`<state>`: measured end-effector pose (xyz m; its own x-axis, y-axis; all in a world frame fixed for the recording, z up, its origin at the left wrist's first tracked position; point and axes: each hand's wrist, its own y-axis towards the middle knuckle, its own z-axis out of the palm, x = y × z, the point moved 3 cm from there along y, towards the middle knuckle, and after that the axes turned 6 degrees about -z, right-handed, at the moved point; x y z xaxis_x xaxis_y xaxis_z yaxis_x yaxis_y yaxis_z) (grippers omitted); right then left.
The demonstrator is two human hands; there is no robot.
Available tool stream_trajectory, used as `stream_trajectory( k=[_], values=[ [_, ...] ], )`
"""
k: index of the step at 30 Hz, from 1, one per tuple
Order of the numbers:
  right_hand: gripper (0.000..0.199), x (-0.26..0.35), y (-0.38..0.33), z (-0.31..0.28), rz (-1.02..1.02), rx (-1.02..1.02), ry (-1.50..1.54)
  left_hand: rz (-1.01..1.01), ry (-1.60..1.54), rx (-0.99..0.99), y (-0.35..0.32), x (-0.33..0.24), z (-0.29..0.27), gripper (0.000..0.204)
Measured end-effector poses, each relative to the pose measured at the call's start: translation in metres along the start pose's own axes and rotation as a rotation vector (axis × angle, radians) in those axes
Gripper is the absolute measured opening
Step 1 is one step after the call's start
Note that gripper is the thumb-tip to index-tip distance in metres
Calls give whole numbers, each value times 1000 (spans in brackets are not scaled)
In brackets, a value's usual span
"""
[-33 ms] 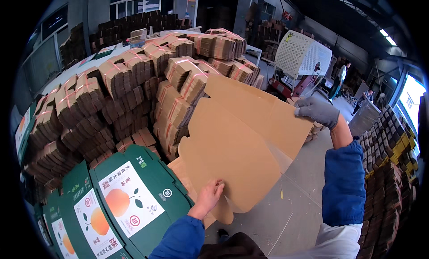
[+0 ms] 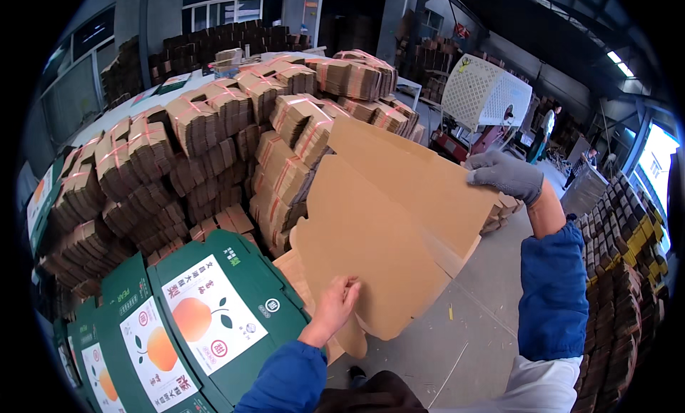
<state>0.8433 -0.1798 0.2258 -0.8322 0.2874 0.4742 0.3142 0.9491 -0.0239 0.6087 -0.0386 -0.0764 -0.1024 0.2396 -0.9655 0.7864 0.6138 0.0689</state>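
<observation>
A large brown die-cut cardboard sheet point(image 2: 378, 227), creased and with cut flaps, is tilted in front of me. My right hand point(image 2: 508, 176), in a grey glove, grips its upper right edge, with the thumb on the near face. My bare left hand point(image 2: 335, 309) is closed in front of the sheet's lower left part, fingertips together; whether it pinches an edge there is hidden. Under and left of that hand lie flat green printed cartons point(image 2: 278, 288) with white panels and orange fruit pictures. Part of another brown sheet point(image 2: 289, 267) shows behind the held one.
Strapped bundles of folded brown cardboard point(image 2: 203, 120) are piled high at the left and ahead. More stacks point(image 2: 614, 306) line the right side. A white perforated machine guard point(image 2: 485, 92) stands farther back, near two people point(image 2: 548, 128). Scraps dot the grey floor point(image 2: 457, 342).
The held sheet has tilted slightly, and its lower right corner has shifted. My left hand's fingers have risen a little. My right hand keeps its grip.
</observation>
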Motion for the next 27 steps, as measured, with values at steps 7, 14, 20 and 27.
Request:
stream_trajectory(
  k=[7, 14, 20, 27],
  values=[
    [37, 272, -1, 176, -420, 300, 81, 59, -305, -251, -136, -123, -197, 41],
    [47, 362, 17, 368, -431, 713, 583, -405, -501, -350, -239, -31, -316, 22],
    [44, 260, 199, 488, -396, 568, 190, -656, -376, -617, -329, 52, -314, 12],
    [53, 271, 344, 618, -520, 298, -173, -734, -289, -896, -396, 70, -242, 15]
  ],
)
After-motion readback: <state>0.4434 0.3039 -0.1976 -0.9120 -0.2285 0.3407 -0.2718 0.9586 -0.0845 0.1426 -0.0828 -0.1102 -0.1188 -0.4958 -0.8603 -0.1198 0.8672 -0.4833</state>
